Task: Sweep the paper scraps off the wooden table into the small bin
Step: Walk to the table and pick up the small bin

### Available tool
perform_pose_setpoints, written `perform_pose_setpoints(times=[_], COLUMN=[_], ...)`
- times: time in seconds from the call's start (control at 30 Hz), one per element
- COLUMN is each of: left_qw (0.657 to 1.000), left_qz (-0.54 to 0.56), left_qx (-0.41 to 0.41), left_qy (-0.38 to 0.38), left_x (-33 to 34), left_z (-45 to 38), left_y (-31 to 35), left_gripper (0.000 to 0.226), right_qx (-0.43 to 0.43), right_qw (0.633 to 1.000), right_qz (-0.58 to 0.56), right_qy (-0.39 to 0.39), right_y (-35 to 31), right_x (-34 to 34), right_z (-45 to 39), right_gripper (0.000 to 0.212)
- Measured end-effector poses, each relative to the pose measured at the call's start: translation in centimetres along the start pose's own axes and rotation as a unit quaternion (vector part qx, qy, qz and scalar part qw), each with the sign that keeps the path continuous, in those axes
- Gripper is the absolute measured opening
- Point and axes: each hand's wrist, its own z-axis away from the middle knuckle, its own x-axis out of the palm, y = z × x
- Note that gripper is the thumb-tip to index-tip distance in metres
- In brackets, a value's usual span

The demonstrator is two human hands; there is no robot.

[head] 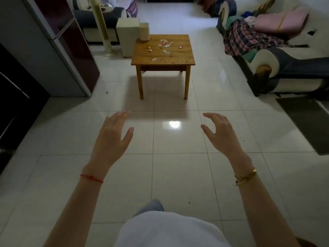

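Observation:
A small square wooden table (179, 57) stands on the tiled floor some way ahead of me. Several white and red paper scraps (164, 46) lie scattered over its far half. A small cream bin (144, 31) sits on the table's far left corner. My left hand (111, 138) and my right hand (219, 135) are stretched out in front of me over the floor, well short of the table. Both hold nothing, fingers apart and slightly curled. A red string circles my left wrist; gold bracelets are on my right.
A fridge (58, 45) stands at the left. A sofa (277, 50) with a plaid blanket and pink cushion lines the right wall, a dark mat (306, 120) before it. A cream box (127, 36) and a tower fan (102, 24) stand behind the table's left side.

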Motion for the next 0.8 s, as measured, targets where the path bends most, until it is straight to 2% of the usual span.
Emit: perform_pose_setpoints(times=[0.1, 0.37, 0.8], left_qw=[1.000, 0.999, 0.999], left_qz=[0.005, 0.014, 0.030], left_qx=[-0.004, -0.035, -0.035], left_qy=[0.015, -0.005, -0.017], left_x=[0.6, 3.9, 6.1], left_z=[-1.0, -6.9, -29.7], left_y=[-0.3, -2.8, -10.7], left_gripper=[0.051, 0.051, 0.051], right_qx=[0.009, 0.041, 0.042], right_qw=[1.000, 0.999, 0.999], right_qz=[-0.006, -0.009, -0.028], right_qy=[0.007, -0.022, -0.018], right_y=[0.6, 3.3, 4.8], right_x=[0.3, 3.3, 9.2], right_z=[-0.9, -6.8, -31.7], right_gripper=[0.042, 0.041, 0.042])
